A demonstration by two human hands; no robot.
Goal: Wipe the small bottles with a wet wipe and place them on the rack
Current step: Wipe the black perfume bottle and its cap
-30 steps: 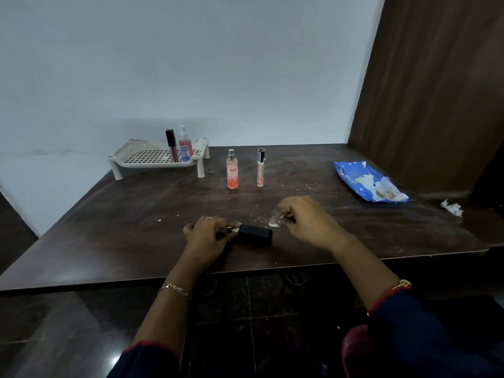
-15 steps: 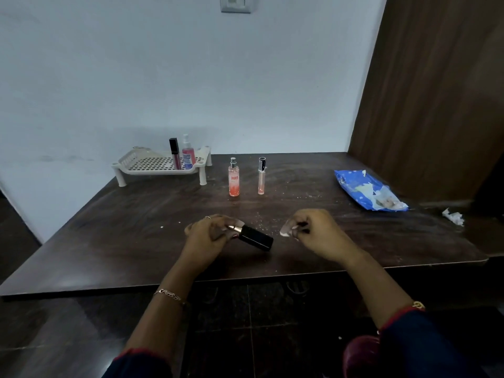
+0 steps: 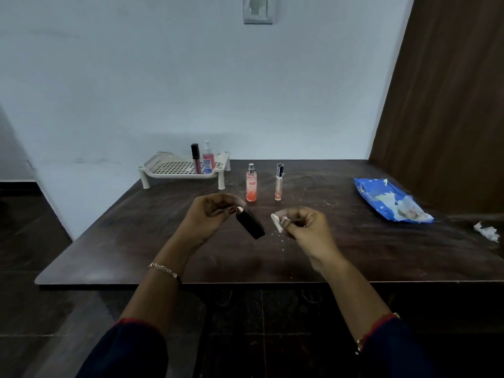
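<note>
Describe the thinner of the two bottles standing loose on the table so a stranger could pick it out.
Start at the white rack at the back of the dark table. Right of it two bottles stand apart; take the right-hand, slim bottle. It has a black cap and pale liquid, unlike the wider orange spray bottle beside it.

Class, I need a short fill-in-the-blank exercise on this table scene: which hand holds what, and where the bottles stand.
1. The black bottle is held by the ____ hand.
2. The right hand pinches a small white ____.
3. The rack has ____ bottles standing on it.
4. The blue wipes packet lies on the ____ side of the table.

Missing words: left; wipe; two; right
</note>
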